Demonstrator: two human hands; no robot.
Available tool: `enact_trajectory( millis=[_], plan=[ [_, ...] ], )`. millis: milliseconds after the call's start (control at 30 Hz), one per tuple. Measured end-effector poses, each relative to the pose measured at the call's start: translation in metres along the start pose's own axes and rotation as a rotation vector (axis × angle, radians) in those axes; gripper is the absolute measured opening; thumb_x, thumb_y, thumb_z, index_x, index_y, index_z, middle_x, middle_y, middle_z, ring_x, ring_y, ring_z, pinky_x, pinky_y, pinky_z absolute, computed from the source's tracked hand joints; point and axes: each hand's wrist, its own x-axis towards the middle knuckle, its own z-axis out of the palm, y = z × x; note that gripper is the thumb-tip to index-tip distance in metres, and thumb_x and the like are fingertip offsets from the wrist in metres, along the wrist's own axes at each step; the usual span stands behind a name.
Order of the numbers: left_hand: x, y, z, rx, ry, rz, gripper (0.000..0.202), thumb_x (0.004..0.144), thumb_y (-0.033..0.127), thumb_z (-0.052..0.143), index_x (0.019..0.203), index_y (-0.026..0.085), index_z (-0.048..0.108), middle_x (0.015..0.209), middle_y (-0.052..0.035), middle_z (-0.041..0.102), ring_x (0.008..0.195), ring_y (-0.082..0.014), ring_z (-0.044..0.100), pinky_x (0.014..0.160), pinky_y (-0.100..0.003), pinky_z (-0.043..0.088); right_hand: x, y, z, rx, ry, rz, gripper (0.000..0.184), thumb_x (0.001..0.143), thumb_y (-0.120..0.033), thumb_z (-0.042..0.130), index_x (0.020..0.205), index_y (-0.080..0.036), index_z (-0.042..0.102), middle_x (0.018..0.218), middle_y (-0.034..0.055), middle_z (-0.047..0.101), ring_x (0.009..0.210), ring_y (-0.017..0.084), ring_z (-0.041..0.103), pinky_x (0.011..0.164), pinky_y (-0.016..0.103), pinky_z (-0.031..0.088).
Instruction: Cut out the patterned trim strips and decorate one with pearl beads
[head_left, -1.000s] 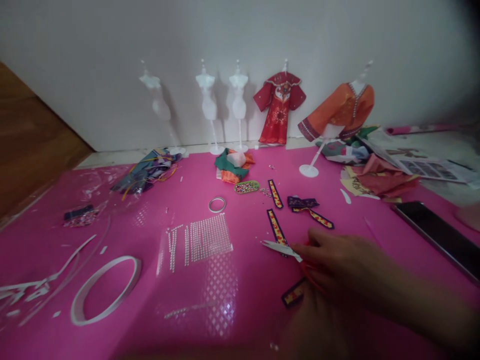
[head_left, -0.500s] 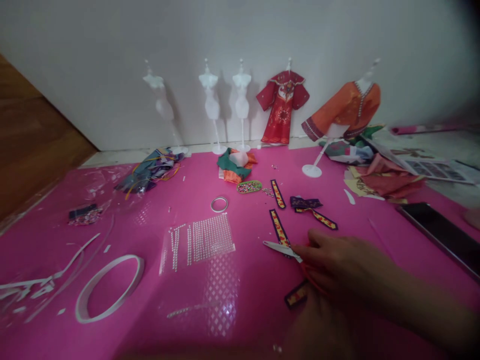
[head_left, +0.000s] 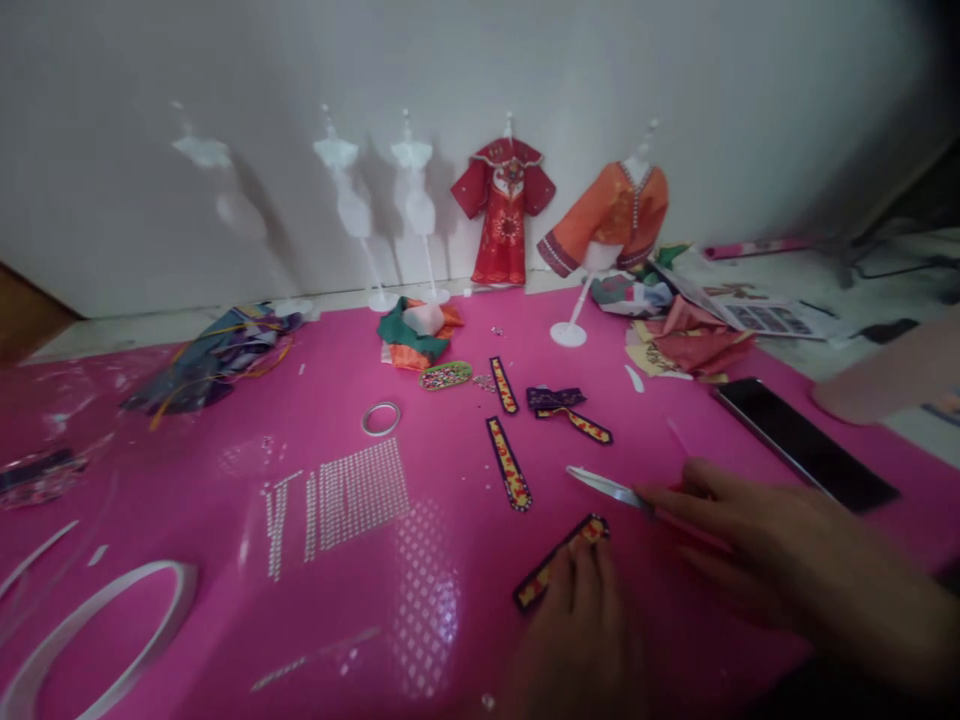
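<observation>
My right hand (head_left: 757,545) is closed around a pair of scissors (head_left: 611,488). The silver blades lie together and point left over the pink surface; most of the red handles is hidden by my fingers. Lower down, my left hand (head_left: 581,620) rests its outstretched fingertips on a dark-edged fabric strip (head_left: 541,582) with a yellow and red pattern. My left thumb is out of sight. A second patterned strip (head_left: 508,465) lies beyond these fingers, and another patterned strip (head_left: 503,385) is farther back. Beside them is a folded purple piece (head_left: 555,398) with a yellow strip.
A phone (head_left: 806,440) and a pale pink cylindrical object (head_left: 885,375) are at the right. A bead sheet (head_left: 360,495), a tape roll (head_left: 381,418) and a green bead dish (head_left: 445,376) sit left of centre. Along the wall stand several mannequins, one in a red dress (head_left: 501,225).
The view has turned right. My right hand and the scissors have moved away from the middle strip. My left hand has come forward onto the lower strip, now more exposed.
</observation>
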Motion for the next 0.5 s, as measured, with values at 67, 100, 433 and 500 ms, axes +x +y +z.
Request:
enact_trajectory(
  millis=[67, 100, 433, 500],
  plan=[
    [0.003, -0.003, -0.004, -0.012, 0.012, -0.042, 0.034, 0.097, 0.021, 0.04, 0.105, 0.01, 0.071, 0.115, -0.0162, 0.072, 0.102, -0.0302, 0.069, 0.086, -0.042, 0.047, -0.024, 0.007, 0.003, -0.009, -0.081, 0.059, 0.032, 0.096, -0.03, 0.044, 0.125, -0.034, 0.058, 0.101, 0.0035, 0.064, 0.075, 0.019, 0.068, 0.063, 0.031, 0.053],
    [0.004, -0.004, -0.005, -0.021, 0.015, -0.056, 0.033, 0.096, 0.022, 0.041, 0.104, 0.01, 0.071, 0.114, -0.0152, 0.072, 0.1, -0.0298, 0.069, 0.085, -0.042, 0.048, -0.034, 0.009, 0.005, -0.008, -0.131, 0.081, 0.034, 0.096, -0.03, 0.044, 0.128, -0.034, 0.056, 0.101, 0.0039, 0.064, 0.074, 0.019, 0.067, 0.061, 0.031, 0.053],
    [0.006, -0.013, -0.016, -0.067, -0.113, -0.005, 0.034, 0.093, 0.03, 0.048, 0.113, 0.008, 0.066, 0.121, -0.0166, 0.069, 0.108, -0.0307, 0.066, 0.088, -0.04, 0.048, -0.061, 0.007, 0.018, -0.019, -0.156, 0.062, 0.045, 0.091, -0.025, 0.049, 0.135, -0.034, 0.052, 0.091, 0.0035, 0.064, 0.063, 0.017, 0.065, 0.051, 0.027, 0.052],
    [0.006, -0.013, -0.016, -0.059, -0.138, 0.001, 0.036, 0.093, 0.029, 0.047, 0.117, 0.008, 0.064, 0.124, -0.017, 0.067, 0.11, -0.0306, 0.064, 0.09, -0.04, 0.047, -0.061, 0.007, 0.019, -0.019, -0.14, 0.061, 0.046, 0.09, -0.024, 0.049, 0.135, -0.033, 0.052, 0.089, 0.0037, 0.064, 0.062, 0.016, 0.065, 0.051, 0.026, 0.051]
  ],
)
